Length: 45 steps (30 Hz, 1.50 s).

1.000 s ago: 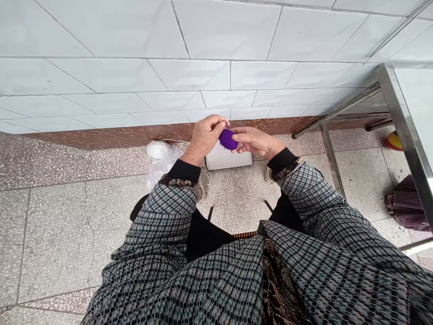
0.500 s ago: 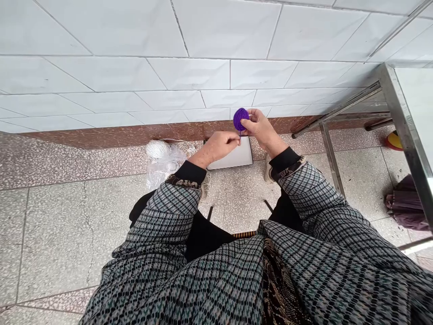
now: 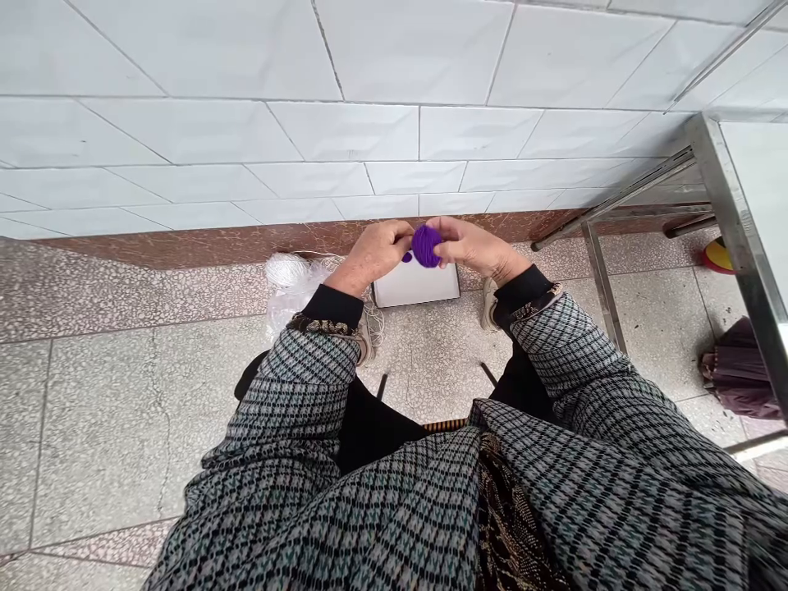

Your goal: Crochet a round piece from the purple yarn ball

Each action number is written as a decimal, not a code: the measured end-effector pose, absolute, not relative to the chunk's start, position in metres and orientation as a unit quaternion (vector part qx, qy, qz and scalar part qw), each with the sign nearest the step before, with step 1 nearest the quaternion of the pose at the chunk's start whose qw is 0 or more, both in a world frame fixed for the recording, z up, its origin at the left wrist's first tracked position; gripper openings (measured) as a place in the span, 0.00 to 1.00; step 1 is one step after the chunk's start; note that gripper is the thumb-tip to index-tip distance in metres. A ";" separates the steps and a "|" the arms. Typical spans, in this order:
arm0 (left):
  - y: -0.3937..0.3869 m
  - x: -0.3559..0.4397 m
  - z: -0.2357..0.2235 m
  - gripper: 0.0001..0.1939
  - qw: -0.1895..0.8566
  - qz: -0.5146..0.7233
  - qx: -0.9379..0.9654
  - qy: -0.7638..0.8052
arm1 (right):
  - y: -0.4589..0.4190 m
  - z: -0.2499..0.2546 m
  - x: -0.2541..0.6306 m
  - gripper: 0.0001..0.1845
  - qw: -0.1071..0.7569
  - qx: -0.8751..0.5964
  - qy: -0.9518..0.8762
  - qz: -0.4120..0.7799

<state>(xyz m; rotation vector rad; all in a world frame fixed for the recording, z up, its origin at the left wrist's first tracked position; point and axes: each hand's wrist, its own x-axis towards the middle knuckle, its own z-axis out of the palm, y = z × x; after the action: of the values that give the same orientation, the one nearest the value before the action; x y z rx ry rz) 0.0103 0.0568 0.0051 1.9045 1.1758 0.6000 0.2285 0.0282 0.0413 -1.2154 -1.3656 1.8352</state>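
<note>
A ball of purple yarn (image 3: 426,247) is in my right hand (image 3: 474,246), gripped from its right side between thumb and fingers. On the ball's left, my left hand (image 3: 378,253) is closed in a pinch, its fingertips close to the wound yarn. The yarn strand at those fingertips can hardly be made out. Below both hands, a shallow white tray (image 3: 419,287) with a dark rim lies on the floor. A small purple piece (image 3: 407,257) shows just under my left fingertips, against the tray.
White yarn (image 3: 286,269) and a clear plastic bag (image 3: 289,302) lie on the floor left of the tray. A tiled wall (image 3: 369,131) rises in front. At the right stands a metal-framed table (image 3: 732,197), with dark purple cloth (image 3: 742,369) beneath.
The yarn ball has come down and slightly left, and has turned in my right hand. My left hand has moved up and left, from below the ball to its left side.
</note>
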 end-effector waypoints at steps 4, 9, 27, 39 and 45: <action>0.046 0.023 0.004 0.08 0.444 0.196 0.782 0.390 | 0.037 0.030 0.229 0.18 0.379 -0.501 -0.477 0.615; 0.038 0.021 0.017 0.09 0.478 0.155 0.799 0.330 | 0.043 0.020 0.236 0.19 0.339 -0.591 -0.493 0.542; 0.046 0.018 0.012 0.08 0.470 0.151 0.794 0.354 | 0.038 0.036 0.237 0.23 0.365 -0.501 -0.493 0.611; 0.051 0.000 0.027 0.09 0.425 0.242 0.765 0.418 | 0.033 0.034 0.242 0.19 0.132 -0.453 -0.593 0.653; 0.052 0.008 0.015 0.10 0.441 0.224 0.758 0.425 | 0.032 0.042 0.246 0.24 0.343 -0.365 -0.506 0.702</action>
<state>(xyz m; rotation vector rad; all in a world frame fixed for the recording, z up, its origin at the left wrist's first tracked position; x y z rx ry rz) 0.0077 0.0516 0.0154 1.8815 1.0560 0.5556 0.2465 0.0316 0.0419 -0.9476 -1.3163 1.8250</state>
